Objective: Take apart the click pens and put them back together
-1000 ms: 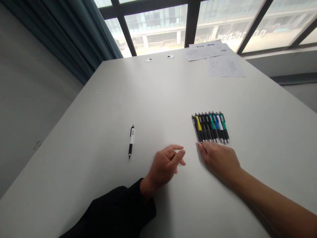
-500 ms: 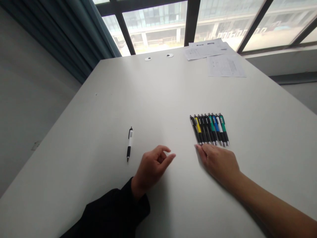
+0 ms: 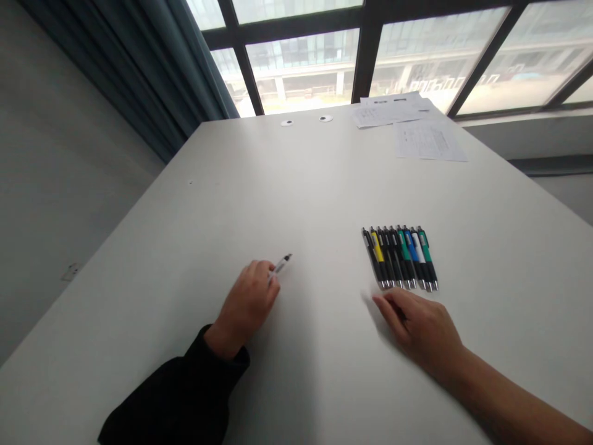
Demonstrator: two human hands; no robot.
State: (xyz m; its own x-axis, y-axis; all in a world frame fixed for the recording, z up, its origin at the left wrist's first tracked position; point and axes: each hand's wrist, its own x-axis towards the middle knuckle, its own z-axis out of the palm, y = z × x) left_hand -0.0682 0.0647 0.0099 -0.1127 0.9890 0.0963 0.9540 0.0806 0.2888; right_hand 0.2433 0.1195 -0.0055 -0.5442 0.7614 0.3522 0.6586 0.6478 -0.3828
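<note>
My left hand is closed on a white pen, whose black-tipped end sticks out past the fingers, slanting up to the right; its lower part is hidden by the hand. To the right, a row of several pens lies side by side, with black, yellow, green, blue and white barrels and their metal tips toward me. My right hand is just below those tips, its fingers curled together with nothing visible in them.
The white table carries two white oval pieces with dark spots at its far edge. Printed papers lie at the far right. Beyond are a window and a dark blue curtain at left.
My left hand has moved left and taken hold of the white pen, which lay alone on the table; the pen is now tilted. My right hand has drawn slightly back from the row's tips.
</note>
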